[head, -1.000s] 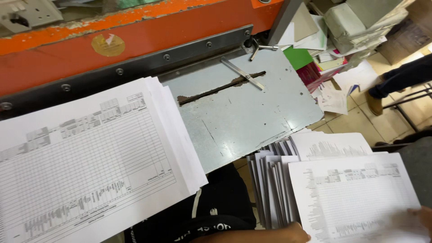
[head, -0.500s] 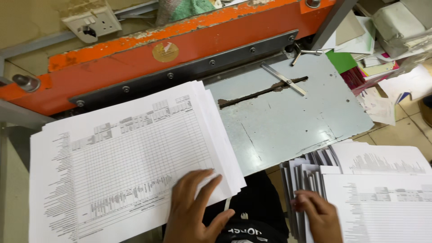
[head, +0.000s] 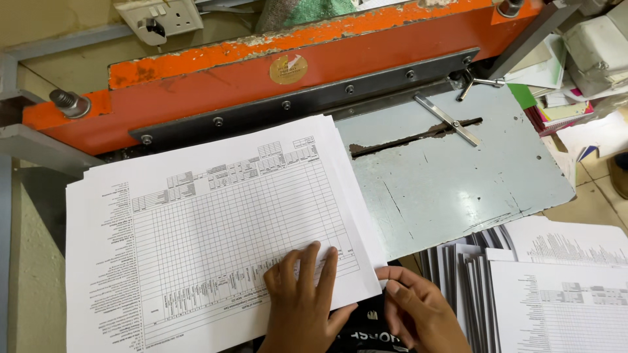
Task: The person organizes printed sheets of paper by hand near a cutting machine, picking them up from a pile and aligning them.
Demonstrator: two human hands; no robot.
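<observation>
A thick stack of white printed forms point(head: 216, 229) with fine grid tables lies on the pale grey-blue bed point(head: 458, 176) of an orange paper cutter point(head: 261, 72). My left hand point(head: 304, 301) rests flat on the stack's near right part, fingers spread. My right hand point(head: 418, 310) pinches the stack's near right corner between thumb and fingers. The far edge of the sheets lies close to the dark clamp bar point(head: 307, 98).
A second pile of printed forms point(head: 556, 287) with fanned grey edges sits at the lower right. A metal guide bar point(head: 448, 121) crosses a slot in the bed. Green and white paper clutter point(head: 562, 72) lies at the right; a wall socket point(head: 160, 23) is at the top left.
Both hands came up into view, the left onto the stack. The right hand left the right pile for the stack's corner. The camera view shifted.
</observation>
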